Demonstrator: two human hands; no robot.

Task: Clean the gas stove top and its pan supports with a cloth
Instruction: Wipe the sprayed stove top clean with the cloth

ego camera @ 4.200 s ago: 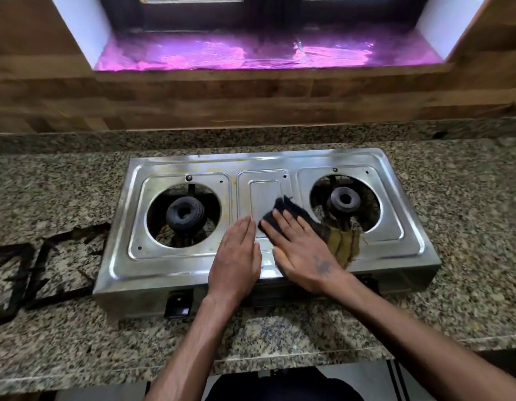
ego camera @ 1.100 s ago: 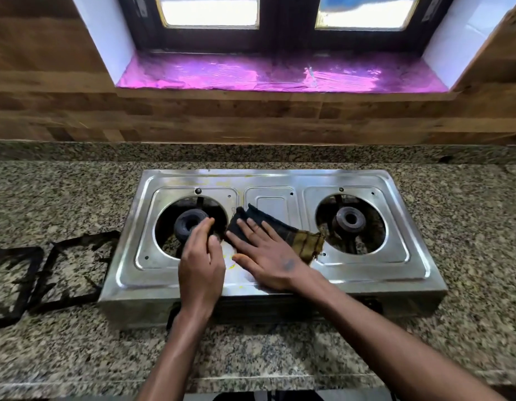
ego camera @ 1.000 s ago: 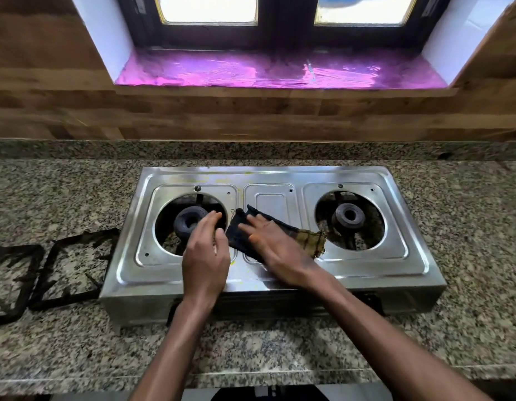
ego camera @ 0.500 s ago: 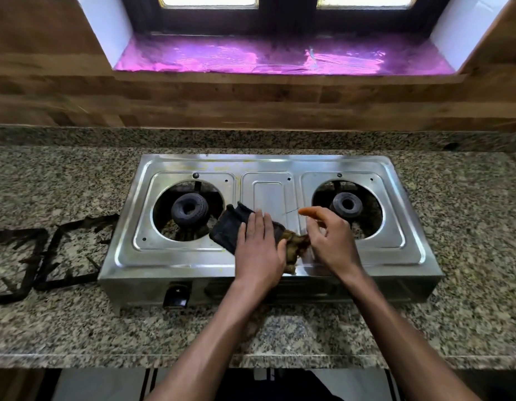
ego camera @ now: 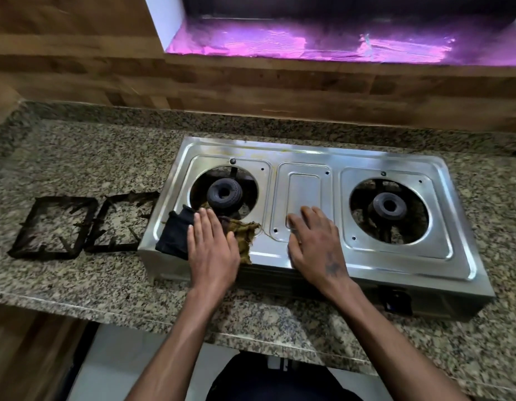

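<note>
Straight fingers (ego camera: 203,224) of the left hand (ego camera: 212,253) press the cloth (ego camera: 175,237) flat on the stove top (ego camera: 309,157), front-left, beside the left burner (ego camera: 224,193). The right hand (ego camera: 316,241) rests flat and open on the centre panel. Both pan supports (ego camera: 77,224) lie on the counter (ego camera: 77,157), untouched. Risk: the frayed cloth edge could snag at the burner opening. No legible writing appears.

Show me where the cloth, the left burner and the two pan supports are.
cloth (ego camera: 175,237), head view, dark part left of the hand.
left burner (ego camera: 224,193), head view, ring top.
pan supports (ego camera: 86,224), head view, where the two frames meet.
</note>
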